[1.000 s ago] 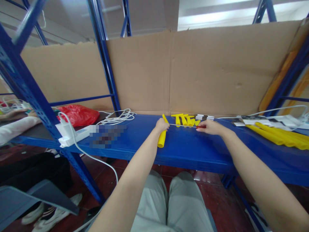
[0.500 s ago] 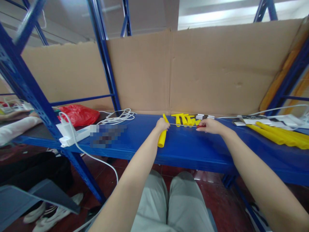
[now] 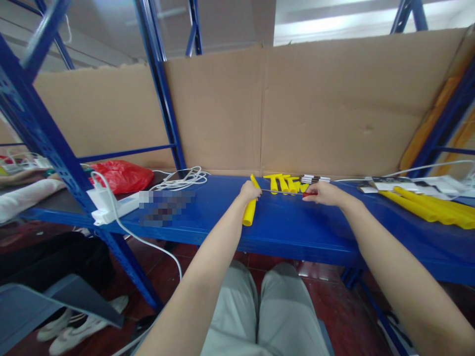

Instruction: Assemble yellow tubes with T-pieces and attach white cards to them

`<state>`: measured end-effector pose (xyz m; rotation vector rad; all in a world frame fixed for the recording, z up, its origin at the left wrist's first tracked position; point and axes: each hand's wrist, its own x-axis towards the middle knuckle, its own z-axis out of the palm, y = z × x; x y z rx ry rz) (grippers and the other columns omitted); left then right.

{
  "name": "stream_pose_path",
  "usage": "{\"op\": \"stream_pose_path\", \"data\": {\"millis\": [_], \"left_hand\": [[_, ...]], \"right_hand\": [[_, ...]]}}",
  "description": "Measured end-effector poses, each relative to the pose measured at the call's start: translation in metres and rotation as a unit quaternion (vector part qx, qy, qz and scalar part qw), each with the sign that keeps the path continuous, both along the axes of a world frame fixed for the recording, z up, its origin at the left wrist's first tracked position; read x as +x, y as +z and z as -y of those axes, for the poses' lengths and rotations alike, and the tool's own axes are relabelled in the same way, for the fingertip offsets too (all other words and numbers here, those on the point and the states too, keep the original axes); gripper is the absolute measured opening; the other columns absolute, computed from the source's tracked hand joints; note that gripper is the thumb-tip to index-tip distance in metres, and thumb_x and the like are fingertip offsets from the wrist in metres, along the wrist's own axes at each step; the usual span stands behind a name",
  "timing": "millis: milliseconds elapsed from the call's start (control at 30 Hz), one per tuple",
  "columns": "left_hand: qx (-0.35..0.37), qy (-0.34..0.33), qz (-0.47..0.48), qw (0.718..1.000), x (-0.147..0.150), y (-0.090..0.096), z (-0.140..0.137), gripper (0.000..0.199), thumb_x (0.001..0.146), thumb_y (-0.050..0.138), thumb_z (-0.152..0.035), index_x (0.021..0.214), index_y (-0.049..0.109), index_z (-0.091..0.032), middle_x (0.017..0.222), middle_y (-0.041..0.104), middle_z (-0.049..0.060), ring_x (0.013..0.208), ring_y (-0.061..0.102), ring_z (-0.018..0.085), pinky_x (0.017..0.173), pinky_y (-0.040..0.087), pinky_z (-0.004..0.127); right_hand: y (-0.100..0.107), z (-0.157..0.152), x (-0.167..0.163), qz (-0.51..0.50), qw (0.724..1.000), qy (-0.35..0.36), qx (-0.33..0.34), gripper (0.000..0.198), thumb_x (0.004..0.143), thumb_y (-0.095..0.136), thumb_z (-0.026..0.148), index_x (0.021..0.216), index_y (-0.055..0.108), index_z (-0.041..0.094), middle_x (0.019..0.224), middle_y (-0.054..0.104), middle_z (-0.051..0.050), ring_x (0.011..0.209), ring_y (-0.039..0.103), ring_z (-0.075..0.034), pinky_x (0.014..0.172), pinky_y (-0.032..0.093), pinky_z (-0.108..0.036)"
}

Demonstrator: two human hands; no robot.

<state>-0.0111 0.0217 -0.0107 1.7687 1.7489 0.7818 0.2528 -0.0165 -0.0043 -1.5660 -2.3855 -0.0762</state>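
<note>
My left hand (image 3: pixel 250 192) is closed around a yellow tube (image 3: pixel 249 213), which lies slanted over the blue shelf (image 3: pixel 289 230). In my right hand (image 3: pixel 319 192) is the red handle of a screwdriver (image 3: pixel 284 192). Its long thin metal shaft runs level to the left and reaches the tube beside my left fingers; whether the tip is inside the tube or only against it, I cannot tell. Just behind the shaft lie several short yellow pieces (image 3: pixel 283 184), along with a stack of small white and black parts (image 3: pixel 314 179).
Several long yellow tubes (image 3: pixel 430 206) lie at the right beside white papers (image 3: pixel 438 185). To the left are a white power strip (image 3: pixel 120 207), coiled white cable (image 3: pixel 185 179) and a red plastic bag (image 3: pixel 120 177). Cardboard (image 3: pixel 315 109) stands along the back. Another person's arm (image 3: pixel 31 193) shows far left.
The fingers of my right hand have shifted slightly on the handle, and more of the red shows. My left hand and the yellow tube stay in place.
</note>
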Motion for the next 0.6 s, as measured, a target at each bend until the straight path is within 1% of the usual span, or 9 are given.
{"op": "stream_pose_path", "data": {"millis": [67, 100, 167, 233, 333, 400, 500, 600], "left_hand": [[-0.001, -0.001, 0.000, 1.000, 0.0000, 0.0000, 0.0001, 0.010, 0.079, 0.063, -0.008, 0.086, 0.069, -0.004, 0.082, 0.074, 0.014, 0.060, 0.067, 0.013, 0.054, 0.049, 0.018], [-0.001, -0.002, 0.001, 1.000, 0.0000, 0.0000, 0.0001, 0.010, 0.079, 0.063, -0.008, 0.086, 0.069, -0.004, 0.082, 0.074, 0.014, 0.060, 0.067, 0.013, 0.054, 0.049, 0.018], [-0.001, -0.003, 0.004, 1.000, 0.0002, -0.0003, -0.0002, 0.010, 0.078, 0.064, -0.008, 0.086, 0.069, -0.005, 0.081, 0.074, 0.013, 0.060, 0.067, 0.013, 0.054, 0.049, 0.018], [0.000, -0.002, 0.006, 1.000, 0.0004, -0.0008, -0.0006, 0.010, 0.078, 0.065, -0.008, 0.087, 0.069, -0.004, 0.082, 0.073, 0.014, 0.060, 0.067, 0.014, 0.054, 0.049, 0.019], [0.003, -0.002, 0.005, 1.000, 0.0006, -0.0015, -0.0009, 0.010, 0.079, 0.064, -0.009, 0.087, 0.068, -0.003, 0.085, 0.073, 0.015, 0.060, 0.067, 0.014, 0.053, 0.049, 0.020], [0.004, -0.002, 0.002, 1.000, 0.0005, -0.0017, -0.0010, 0.010, 0.080, 0.064, -0.010, 0.087, 0.068, -0.003, 0.085, 0.073, 0.015, 0.061, 0.067, 0.014, 0.053, 0.049, 0.020], [0.005, -0.003, -0.003, 1.000, 0.0001, -0.0021, -0.0014, 0.010, 0.080, 0.064, -0.010, 0.087, 0.068, -0.004, 0.083, 0.074, 0.014, 0.061, 0.068, 0.014, 0.054, 0.049, 0.019], [0.006, -0.006, 0.005, 1.000, -0.0002, -0.0027, -0.0024, 0.011, 0.078, 0.064, -0.008, 0.088, 0.069, -0.004, 0.082, 0.074, 0.014, 0.059, 0.067, 0.013, 0.054, 0.049, 0.019]], "right_hand": [[-0.0001, -0.0007, 0.0016, 0.001, 1.000, 0.015, -0.023, 0.033, 0.082, 0.051, 0.046, 0.063, 0.061, 0.021, 0.061, 0.065, -0.004, 0.056, 0.055, -0.016, 0.053, 0.037, -0.027], [-0.0007, -0.0012, 0.0019, -0.004, 1.000, 0.014, -0.023, 0.034, 0.082, 0.051, 0.048, 0.065, 0.061, 0.021, 0.061, 0.065, -0.004, 0.057, 0.056, -0.017, 0.053, 0.037, -0.027], [-0.0027, -0.0022, 0.0013, -0.020, 1.000, 0.001, -0.007, 0.028, 0.077, 0.058, 0.047, 0.070, 0.062, 0.021, 0.065, 0.066, -0.003, 0.060, 0.057, -0.017, 0.054, 0.039, -0.026], [-0.0046, -0.0026, -0.0002, -0.034, 0.999, -0.022, 0.014, 0.021, 0.072, 0.065, 0.041, 0.074, 0.061, 0.021, 0.068, 0.067, -0.003, 0.062, 0.058, -0.017, 0.055, 0.039, -0.026], [-0.0050, -0.0018, -0.0021, -0.034, 0.998, -0.044, 0.018, 0.015, 0.071, 0.065, 0.034, 0.072, 0.058, 0.021, 0.069, 0.066, -0.003, 0.063, 0.058, -0.017, 0.056, 0.040, -0.026], [-0.0034, -0.0008, -0.0020, -0.027, 0.999, -0.027, 0.005, 0.016, 0.074, 0.062, 0.036, 0.070, 0.059, 0.021, 0.071, 0.067, -0.004, 0.065, 0.059, -0.018, 0.058, 0.041, -0.027], [-0.0011, 0.0000, -0.0007, -0.018, 0.999, 0.006, -0.026, 0.024, 0.079, 0.056, 0.041, 0.070, 0.061, 0.020, 0.073, 0.068, -0.005, 0.066, 0.060, -0.019, 0.060, 0.042, -0.028], [-0.0024, -0.0013, -0.0001, -0.033, 0.999, 0.005, -0.036, 0.025, 0.077, 0.058, 0.044, 0.073, 0.062, 0.020, 0.072, 0.068, -0.004, 0.065, 0.059, -0.019, 0.059, 0.042, -0.028]]}}
